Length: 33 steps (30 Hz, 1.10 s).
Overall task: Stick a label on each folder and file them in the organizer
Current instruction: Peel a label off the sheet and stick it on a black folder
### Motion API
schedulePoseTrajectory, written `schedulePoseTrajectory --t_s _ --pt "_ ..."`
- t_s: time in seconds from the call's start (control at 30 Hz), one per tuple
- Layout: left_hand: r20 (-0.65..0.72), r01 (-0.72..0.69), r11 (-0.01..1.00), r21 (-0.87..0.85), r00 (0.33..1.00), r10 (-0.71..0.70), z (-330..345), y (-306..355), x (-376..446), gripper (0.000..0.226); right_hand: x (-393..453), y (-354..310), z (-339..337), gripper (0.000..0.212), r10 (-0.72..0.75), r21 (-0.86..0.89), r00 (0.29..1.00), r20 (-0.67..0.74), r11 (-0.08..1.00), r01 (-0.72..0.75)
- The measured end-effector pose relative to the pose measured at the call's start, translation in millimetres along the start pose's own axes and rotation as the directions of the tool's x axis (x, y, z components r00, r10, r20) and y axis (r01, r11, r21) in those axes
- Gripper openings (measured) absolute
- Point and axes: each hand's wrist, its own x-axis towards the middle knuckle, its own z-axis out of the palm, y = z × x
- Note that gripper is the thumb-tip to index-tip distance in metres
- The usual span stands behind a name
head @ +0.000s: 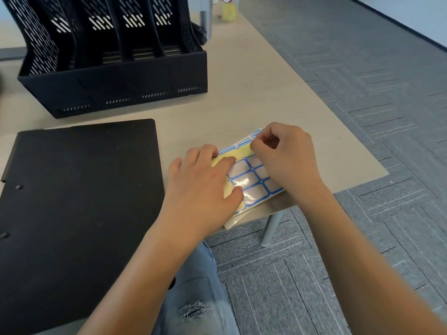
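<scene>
on the label sheet [251, 180], left hand [203, 182] flat, right hand [285, 155] pinching

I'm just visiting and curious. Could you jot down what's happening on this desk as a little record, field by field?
Setting: a beige table over grey carpet
Left hand: pressed flat on the label sheet, holding it down
Right hand: fingertips pinching at a label near the sheet's far edge
Label sheet: blue-bordered labels, at the table's near right corner
Folder: black, closed, lying flat, no label visible
Organizer: black, slotted, standing behind the folder; no folder visible in its slots
</scene>
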Motion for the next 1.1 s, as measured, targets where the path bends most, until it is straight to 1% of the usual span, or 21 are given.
schedulePoseTrajectory --t_s 0.2,0.33,0.4,0.47,0.53,0.57,0.6,0.63,0.7,0.77,0.87,1.03,1.1 --pt "0.017 0.009 1.000 -0.006 1.000 -0.009 -4 3 -2 0.062 -4 2 -10 0.011 0.069 0.186 0.997 -0.045 0.981 -0.059" --pt "0.049 0.003 1.000 0.028 0.999 -0.004 -7 5 -5 0.061 -10 2 -16 0.013 0.130 0.334 0.987 -0.100 0.938 -0.090" --pt "0.056 0.001 1.000 0.020 0.998 -0.002 -9 5 -5 0.059 -13 1 -17 0.013 0.141 0.374 0.983 -0.114 0.923 -0.089" --pt "0.018 0.005 1.000 -0.027 1.000 -0.005 -13 5 -5 0.059 -18 -2 -18 0.012 0.134 0.397 0.984 -0.116 0.914 -0.078" --pt "-0.130 -0.023 0.989 -0.145 0.991 0.004 -18 6 -6 0.051 -26 -6 -20 0.011 0.126 0.414 0.986 -0.110 0.908 -0.070" --pt "-0.211 -0.037 0.966 -0.257 0.977 -0.018 -22 8 -7 0.044 -30 -9 -21 0.012 0.118 0.423 0.987 -0.108 0.904 -0.061" --pt "-0.263 -0.050 0.921 -0.387 0.963 -0.058 -25 10 -9 0.036 -34 -12 -21 0.012 0.105 0.430 0.989 -0.105 0.901 -0.050" --pt "-0.289 -0.063 0.863 -0.501 0.952 -0.098 -27 13 -12 0.030 -40 -15 -21 0.012 0.092 0.436 0.991 -0.098 0.899 -0.040" --pt "-0.306 -0.086 0.774 -0.628 0.941 -0.144 -33 19 -19 0.026 -50 -25 -21 0.011 0.070 0.453 0.995 -0.072 0.891 -0.030" --pt "-0.317 -0.111 0.725 -0.680 0.936 -0.154 -35 21 -24 0.024 -59 -35 -22 0.010 0.045 0.469 0.998 -0.042 0.883 -0.020" --pt "-0.330 -0.130 0.687 -0.715 0.929 -0.168 -37 20 -32 0.024 -70 -49 -22 0.012 -0.003 0.512 1.000 -0.008 0.859 0.006" --pt "-0.303 -0.107 0.606 -0.789 0.925 -0.231 -43 13 -47 0.026 -82 -63 -18 0.011 -0.058 0.524 0.998 0.027 0.851 0.036" --pt "-0.272 -0.079 0.553 -0.829 0.922 -0.275 -47 8 -53 0.026 -86 -68 -17 0.016 -0.084 0.502 0.996 0.034 0.863 0.056"
